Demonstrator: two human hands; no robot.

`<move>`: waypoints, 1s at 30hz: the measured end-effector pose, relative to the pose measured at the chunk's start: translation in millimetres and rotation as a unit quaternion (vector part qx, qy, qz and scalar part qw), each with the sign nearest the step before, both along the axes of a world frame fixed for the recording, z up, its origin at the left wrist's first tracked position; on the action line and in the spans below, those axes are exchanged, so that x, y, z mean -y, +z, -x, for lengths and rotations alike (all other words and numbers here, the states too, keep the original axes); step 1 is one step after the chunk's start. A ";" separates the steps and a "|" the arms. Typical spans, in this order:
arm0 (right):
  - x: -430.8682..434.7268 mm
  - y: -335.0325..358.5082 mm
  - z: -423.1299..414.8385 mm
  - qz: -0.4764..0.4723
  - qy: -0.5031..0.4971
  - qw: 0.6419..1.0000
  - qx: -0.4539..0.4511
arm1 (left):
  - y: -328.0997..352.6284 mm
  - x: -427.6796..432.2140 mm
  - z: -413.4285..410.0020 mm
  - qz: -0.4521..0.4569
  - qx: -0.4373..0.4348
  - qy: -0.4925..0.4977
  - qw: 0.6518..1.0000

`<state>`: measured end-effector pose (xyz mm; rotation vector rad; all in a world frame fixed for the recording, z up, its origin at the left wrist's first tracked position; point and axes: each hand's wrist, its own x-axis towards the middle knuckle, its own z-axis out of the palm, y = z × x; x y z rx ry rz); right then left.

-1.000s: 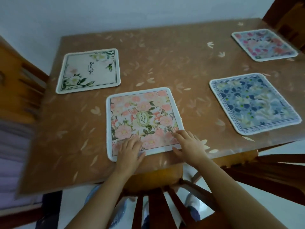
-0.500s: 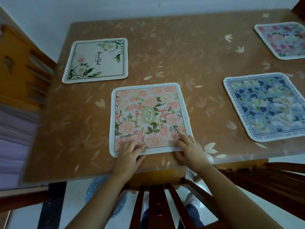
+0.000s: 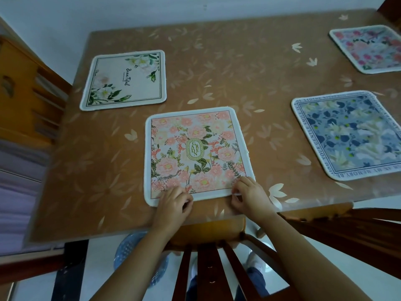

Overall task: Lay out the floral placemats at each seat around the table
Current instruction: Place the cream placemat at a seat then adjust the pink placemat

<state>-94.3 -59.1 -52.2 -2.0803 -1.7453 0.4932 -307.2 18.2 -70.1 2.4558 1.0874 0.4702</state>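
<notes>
Left hand (image 3: 173, 204) and right hand (image 3: 249, 195): fingers curled narrow, pinching the near edge of the pink Garden placemat (image 3: 195, 148). The mat lies flat on the table (image 3: 238, 72) beyond the fingertips. Judged purpose: squaring it to the chair (image 3: 208, 233) behind the wrists.

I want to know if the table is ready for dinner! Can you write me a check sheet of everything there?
Surface: brown table with a leaf pattern.
Job's things: four mats lie flat and apart: pink mat nearest, white mat far left, blue mat right, far mat at the far right, cut off by the picture's edge.
Clutter: nothing seen.
Hands: left hand and right hand are both at the pink mat's near edge, fingers curled on it.
Cables: nothing seen.
Surroundings: chair below the hands, second chair to the right, orange cabinet left, pale wall behind.
</notes>
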 end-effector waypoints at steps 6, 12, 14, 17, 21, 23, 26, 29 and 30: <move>8.9 0.3 -14.8 -0.009 -0.023 0.999 0.023 | 4.7 -5.2 -21.0 0.000 -0.007 -0.039 0.999; 8.7 2.5 -31.5 0.009 -0.015 0.998 0.053 | 8.2 -5.4 -42.3 0.004 -0.017 -0.045 0.999; 8.0 2.7 -32.4 0.017 -0.011 0.998 0.058 | 8.7 -6.0 -41.3 0.001 -0.030 -0.036 0.999; 6.5 3.1 -35.7 0.020 -0.024 0.998 0.055 | 9.6 -7.5 -36.9 -0.003 -0.049 -0.026 0.998; 5.1 3.7 -38.3 0.029 -0.027 0.997 0.062 | 13.1 -8.6 -36.0 0.001 -0.055 -0.024 0.998; 5.0 3.3 -38.2 0.034 -0.028 0.997 0.062 | 14.1 -7.8 -36.8 -0.002 -0.054 -0.029 0.998; 5.1 4.0 -37.9 0.036 -0.031 0.997 0.061 | 14.5 -8.7 -38.0 0.000 -0.050 -0.033 0.998; 6.1 4.1 -36.6 0.028 -0.038 0.998 0.048 | 13.3 -9.9 -38.8 0.000 -0.041 -0.034 0.999; 6.5 4.1 -36.6 0.031 -0.038 0.998 0.048 | 13.0 -9.2 -39.1 0.000 -0.039 -0.036 0.999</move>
